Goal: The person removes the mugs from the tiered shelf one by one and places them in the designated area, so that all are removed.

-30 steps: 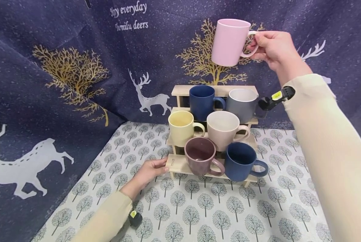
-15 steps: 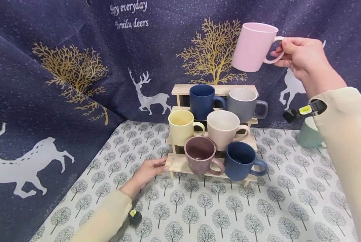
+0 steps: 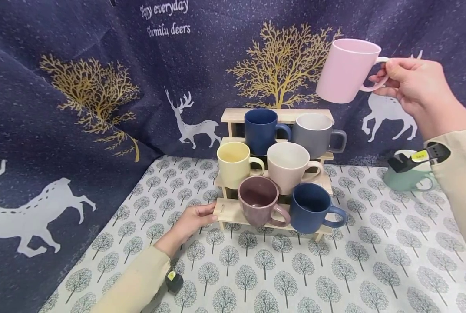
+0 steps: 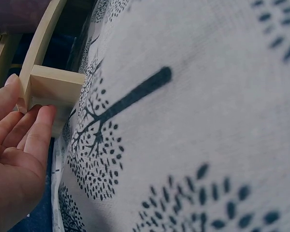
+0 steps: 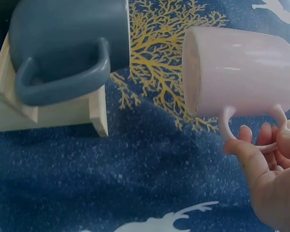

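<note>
My right hand grips the handle of a pink mug, held in the air above and right of a tiered wooden rack. The mug tilts slightly, rim up; in the right wrist view the thumb and fingers close round its handle. My left hand pinches the left end of the rack's lowest shelf, thumb on top and fingers under it in the left wrist view. Mugs on the rack: navy and grey at the top, yellow and pale beige in the middle, plum and blue at the bottom.
A green mug stands on the table to the right, partly behind the right wrist's camera. Tree-printed cloth covers the table. Behind the rack hangs a dark blue backdrop with deer and golden trees.
My right hand has carried the pink mug rightward and somewhat lower, away from above the rack. The green mug has come into view. My left hand stays on the shelf end.
</note>
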The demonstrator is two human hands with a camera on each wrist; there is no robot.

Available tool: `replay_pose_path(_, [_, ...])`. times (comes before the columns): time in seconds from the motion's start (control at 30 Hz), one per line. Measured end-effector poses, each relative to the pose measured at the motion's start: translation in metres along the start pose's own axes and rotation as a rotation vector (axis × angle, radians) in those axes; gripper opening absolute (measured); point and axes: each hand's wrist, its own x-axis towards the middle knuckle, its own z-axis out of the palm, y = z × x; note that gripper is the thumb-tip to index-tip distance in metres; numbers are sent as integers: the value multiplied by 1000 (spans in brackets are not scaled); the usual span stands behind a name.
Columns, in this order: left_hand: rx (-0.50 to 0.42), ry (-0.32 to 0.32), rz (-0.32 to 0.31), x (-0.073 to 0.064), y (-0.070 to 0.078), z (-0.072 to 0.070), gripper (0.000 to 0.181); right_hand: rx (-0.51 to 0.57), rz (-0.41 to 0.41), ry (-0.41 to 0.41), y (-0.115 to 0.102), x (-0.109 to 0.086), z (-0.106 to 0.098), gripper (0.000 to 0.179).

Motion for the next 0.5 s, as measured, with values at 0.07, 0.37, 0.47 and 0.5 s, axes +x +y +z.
replay_pose_path(0.07, [1, 2, -6, 0, 0, 0, 53, 0, -3, 12, 0, -3, -5, 27])
replay_pose_path(0.37, [8, 12, -24, -1, 2, 0, 54, -58, -106, -9, 1, -18, -32, 26])
replay_pose_path(0.47, [7, 7, -18, -1, 2, 0, 53, -48, -123, -7, 1, -23, -40, 25])
replay_pose_path(0.5, [7, 6, -15, -1, 2, -1, 53, -33, -125, -10, 2, -24, -43, 25])
